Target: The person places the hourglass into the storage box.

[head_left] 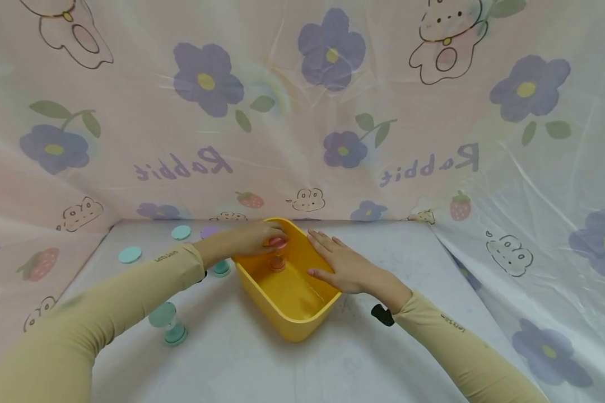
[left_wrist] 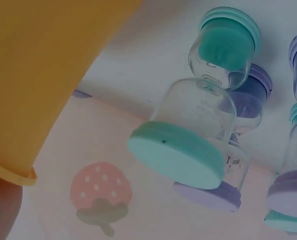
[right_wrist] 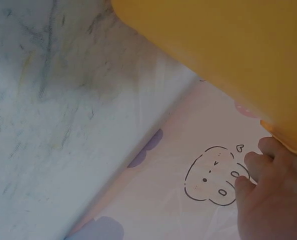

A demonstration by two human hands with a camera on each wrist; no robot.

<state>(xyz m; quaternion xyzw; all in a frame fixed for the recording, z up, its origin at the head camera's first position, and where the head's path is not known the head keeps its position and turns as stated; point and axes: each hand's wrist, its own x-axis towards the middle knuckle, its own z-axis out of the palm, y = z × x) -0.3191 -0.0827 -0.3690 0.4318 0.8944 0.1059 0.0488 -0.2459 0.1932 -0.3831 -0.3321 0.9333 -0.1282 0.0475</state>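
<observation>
A yellow bin point(head_left: 291, 330) stands in the middle of the table, slightly turned. My left hand point(head_left: 254, 238) reaches over its left rim and grips a pink-capped sand timer point(head_left: 278, 243) by its upper end. That timer is upright inside the bin; its lower end is near the floor, though I cannot tell if it touches. My right hand point(head_left: 350, 271) rests on the bin's right rim with fingers extended, the thumb on the inner side. In the left wrist view, the bin wall point(left_wrist: 48, 75) hides the timer and most of the left hand.
Left of the bin stand several teal and purple sand timers, including a near teal one point(head_left: 175, 333), a teal one by the bin point(head_left: 222, 268) and a purple one point(head_left: 210, 232). A patterned curtain point(head_left: 282, 140) encloses the white table point(head_left: 222, 364) at the back and sides.
</observation>
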